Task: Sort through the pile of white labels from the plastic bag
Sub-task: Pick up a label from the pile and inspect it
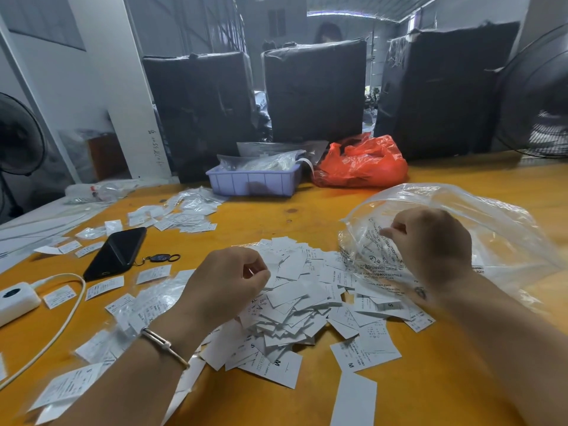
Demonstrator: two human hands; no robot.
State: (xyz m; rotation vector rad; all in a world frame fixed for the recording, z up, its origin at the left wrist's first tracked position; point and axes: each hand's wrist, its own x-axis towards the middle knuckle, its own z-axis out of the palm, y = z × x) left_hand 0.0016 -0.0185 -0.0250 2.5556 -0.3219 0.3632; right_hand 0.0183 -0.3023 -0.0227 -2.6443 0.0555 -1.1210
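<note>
Sorting at an orange surface (307,204), with a pile of white labels (307,302) heaped at the middle, between both wrists. Left hand (227,281) hovering over the pile's left edge, fingers curled in toward the thumb; cannot tell whether a label is pinched there. Right hand (430,244) curled, gripping the printed edge of the clear plastic bag (491,229), which lies crumpled at the pile's right side and overlaps some labels. More labels in small clear sleeves (187,213) scattered farther back and to the left. Black phone (116,253) lying left of the pile, key fob (159,258) just beside it. White charger (15,299) at the left edge. Lilac tray (255,181) and red bag (362,162) near the far edge, touching.
</note>
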